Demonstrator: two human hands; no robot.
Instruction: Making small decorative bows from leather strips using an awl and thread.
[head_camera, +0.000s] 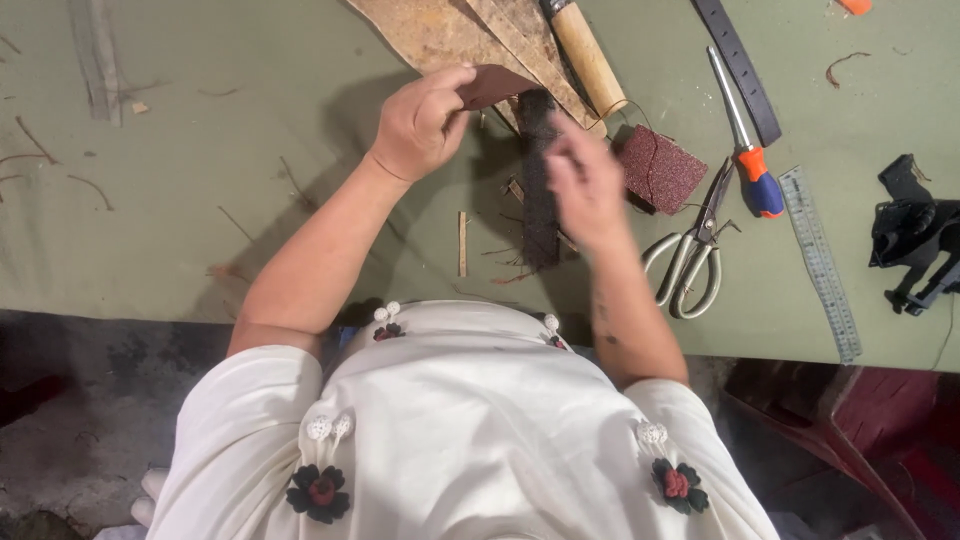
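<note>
Our left hand (420, 125) pinched the brown leather piece (495, 85); our blurred right hand (585, 185), grip unclear, needed steadier strokes along the dark strip (538, 215).

This is a craft workshop, most likely for leather or strap work. A wide olive-green work table (200, 200) is littered with thin brown offcuts and trimmings (40, 150). Hand tools lie spread across it: pale-handled metal scissors (690, 262), a long grey steel ruler (822, 265), an orange-and-blue-handled tool (748, 150), a wooden-handled tool (585, 55), a dark red square of sandpaper (660, 168) and tan sheets of rough hide (450, 35).
</note>
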